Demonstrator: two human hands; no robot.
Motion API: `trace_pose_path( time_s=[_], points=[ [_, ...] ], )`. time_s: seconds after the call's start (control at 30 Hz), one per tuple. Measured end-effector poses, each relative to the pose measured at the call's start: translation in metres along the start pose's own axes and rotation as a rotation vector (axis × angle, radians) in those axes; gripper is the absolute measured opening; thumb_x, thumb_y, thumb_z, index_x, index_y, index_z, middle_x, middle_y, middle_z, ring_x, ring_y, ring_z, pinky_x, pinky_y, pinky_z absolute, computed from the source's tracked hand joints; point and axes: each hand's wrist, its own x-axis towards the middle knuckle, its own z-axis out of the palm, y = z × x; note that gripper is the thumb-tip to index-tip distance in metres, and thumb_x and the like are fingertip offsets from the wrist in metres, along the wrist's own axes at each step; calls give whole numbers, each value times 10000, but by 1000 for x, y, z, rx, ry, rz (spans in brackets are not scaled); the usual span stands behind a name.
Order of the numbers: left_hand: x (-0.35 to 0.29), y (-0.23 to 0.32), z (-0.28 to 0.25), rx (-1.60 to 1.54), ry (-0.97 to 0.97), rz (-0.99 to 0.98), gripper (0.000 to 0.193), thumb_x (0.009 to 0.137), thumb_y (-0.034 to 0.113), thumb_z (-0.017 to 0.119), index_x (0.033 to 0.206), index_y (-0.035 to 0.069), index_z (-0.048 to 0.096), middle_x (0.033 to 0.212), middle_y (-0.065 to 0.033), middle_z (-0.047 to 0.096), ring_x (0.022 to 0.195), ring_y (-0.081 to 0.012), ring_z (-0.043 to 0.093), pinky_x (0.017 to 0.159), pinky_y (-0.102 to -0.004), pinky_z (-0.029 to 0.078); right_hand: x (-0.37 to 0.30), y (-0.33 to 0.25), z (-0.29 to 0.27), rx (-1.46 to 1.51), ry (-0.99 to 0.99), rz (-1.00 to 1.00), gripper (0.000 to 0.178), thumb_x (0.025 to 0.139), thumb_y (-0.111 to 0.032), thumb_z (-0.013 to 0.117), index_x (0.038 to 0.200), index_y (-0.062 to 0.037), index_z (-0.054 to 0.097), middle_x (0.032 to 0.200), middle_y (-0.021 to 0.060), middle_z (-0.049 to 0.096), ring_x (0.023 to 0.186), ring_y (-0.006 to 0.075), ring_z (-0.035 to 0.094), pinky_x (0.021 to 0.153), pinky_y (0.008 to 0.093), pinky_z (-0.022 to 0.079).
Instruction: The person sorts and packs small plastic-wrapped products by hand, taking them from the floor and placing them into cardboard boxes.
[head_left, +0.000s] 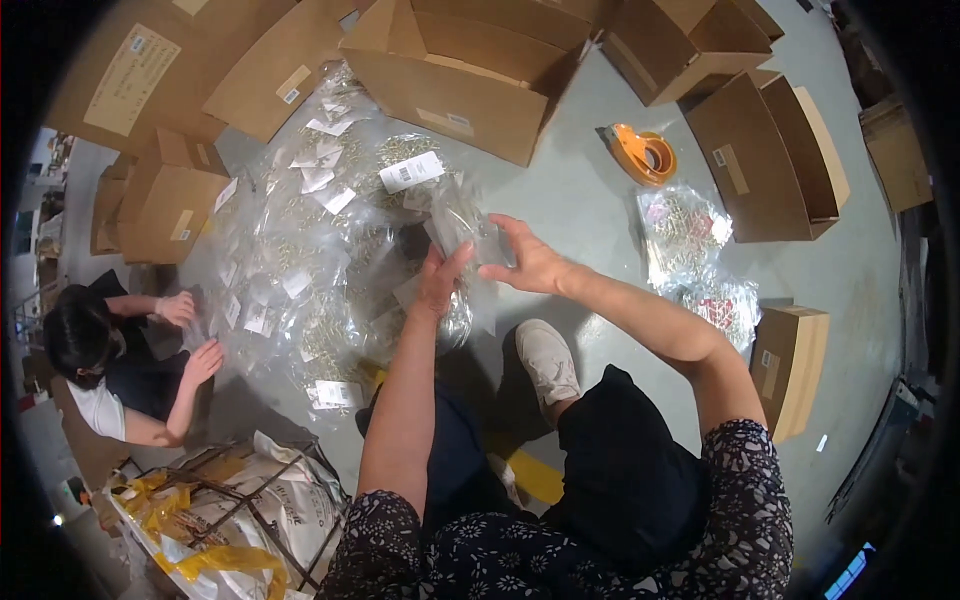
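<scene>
A clear plastic bag (459,212) with small items inside, too blurred to name, stands upright in my left hand (440,280), whose thumb and fingers close on its lower part. Just right of the bag, my right hand (530,262) has its thumb and fingers spread apart, the fingertips close to the bag's edge. Whether they touch the plastic I cannot tell. Under and left of my hands lies a wide heap of similar clear bags (300,250) holding gold-coloured metal pieces, many with white labels (411,172).
Open cardboard boxes (470,95) stand along the far side and to the right (750,160). An orange tape dispenser (640,153) sits near more filled bags (683,235). A co-worker (130,370) crouches at left, hands on a bag. A white sack (260,510) lies lower left.
</scene>
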Motion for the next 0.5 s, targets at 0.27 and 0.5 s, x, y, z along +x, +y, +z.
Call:
trace_pose_path(
  time_s=[0.27,0.5],
  points=[
    [-5,-6,-15,264,66,92,477,868,267,645,1275,60,504,1145,-28,583,1006,-130,547,875,-292,442,15,-19,-2,-187,106,-279,890,776,-436,715,1438,-91,231,1361,203,402,1224,368,460,989,409,427],
    [-7,-10,-7,164,152,-17,391,908,360,585,1122,34,612,1032,-3,618,953,-102,544,829,-278,442,13,-21,2,-331,156,-337,819,793,-389,667,1432,-102,244,1351,179,418,1206,354,471,966,426,443]
  ],
)
